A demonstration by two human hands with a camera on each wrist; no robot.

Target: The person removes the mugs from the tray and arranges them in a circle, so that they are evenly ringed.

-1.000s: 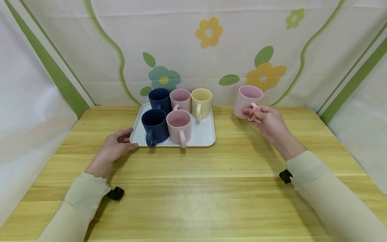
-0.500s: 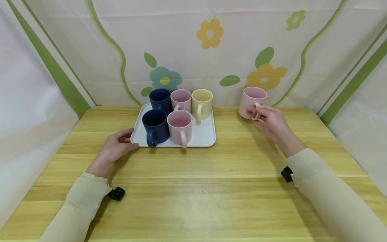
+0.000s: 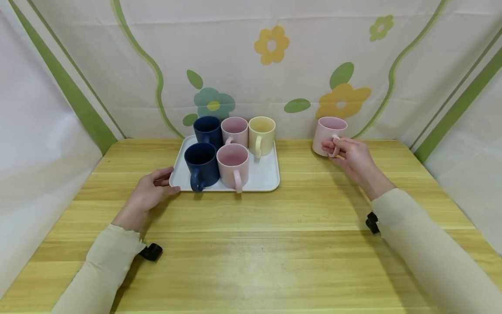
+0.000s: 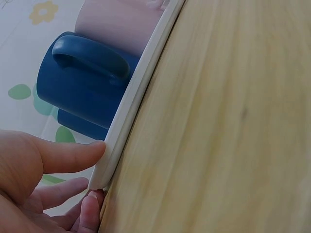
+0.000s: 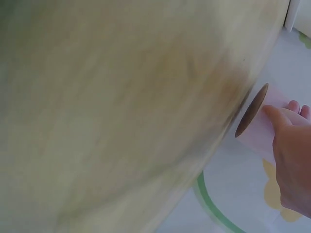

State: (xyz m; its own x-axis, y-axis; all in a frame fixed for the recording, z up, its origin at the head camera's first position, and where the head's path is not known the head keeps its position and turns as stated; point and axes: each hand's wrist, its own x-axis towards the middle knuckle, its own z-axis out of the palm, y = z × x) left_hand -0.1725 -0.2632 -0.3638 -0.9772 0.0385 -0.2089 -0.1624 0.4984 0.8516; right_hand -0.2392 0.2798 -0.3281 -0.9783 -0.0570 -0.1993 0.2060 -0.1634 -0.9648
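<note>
L hand (image 3: pixel 148 192) pinching white tray (image 3: pixel 264 176); lone pink mug (image 3: pixel 323 140) held by handle in R hand (image 3: pixel 353 159).
L fingers narrow on tray's near L corner: thumb on top of rim, fingertips below. Just R of L fingertips, on tray: front navy mug (image 3: pixel 201 165) w/ back navy mug (image 3: pixel 208 127) behind; next, front pink mug (image 3: pixel 234 168) & back pink mug (image 3: pixel 235 129); then, farthest from L fingers, yellow mug (image 3: pixel 265 138), back row. All upright. Well R of tray, lone pink mug abt upright, just L of R hand, handle btwn R thumb & fingers; underside shows in R wrist view.
</note>
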